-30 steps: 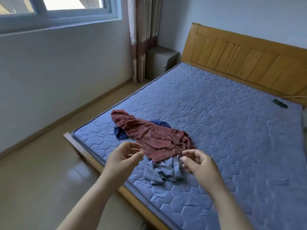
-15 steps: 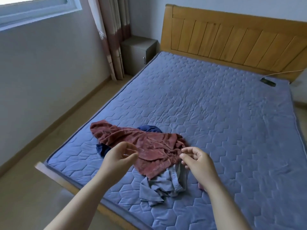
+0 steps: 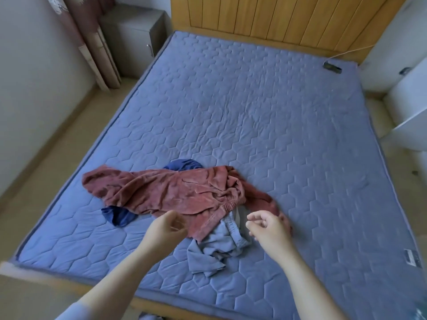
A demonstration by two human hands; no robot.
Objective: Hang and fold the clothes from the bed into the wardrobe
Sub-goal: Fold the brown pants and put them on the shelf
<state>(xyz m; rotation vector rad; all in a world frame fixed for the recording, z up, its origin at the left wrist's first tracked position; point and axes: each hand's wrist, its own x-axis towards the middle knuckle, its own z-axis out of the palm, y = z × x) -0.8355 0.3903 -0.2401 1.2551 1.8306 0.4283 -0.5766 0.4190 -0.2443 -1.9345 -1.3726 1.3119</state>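
Grey-blue cloth (image 3: 215,247) lies crumpled nearest, between the left hand (image 3: 165,229) and right hand (image 3: 269,229) — both hover, fingers loosely curled, gripping nothing. Just beyond, the rust-red garment (image 3: 173,195) stretches left to right across the bed (image 3: 277,112), its near hem beside the left hand; a dark blue piece (image 3: 120,217) peeks from beneath.

Domestic bedroom: blue quilted mattress (image 3: 265,116) on wooden slatted-headboard bed frame (image 3: 277,17), grey bedside cabinet (image 3: 136,35), patterned curtain (image 3: 92,40) beside it.
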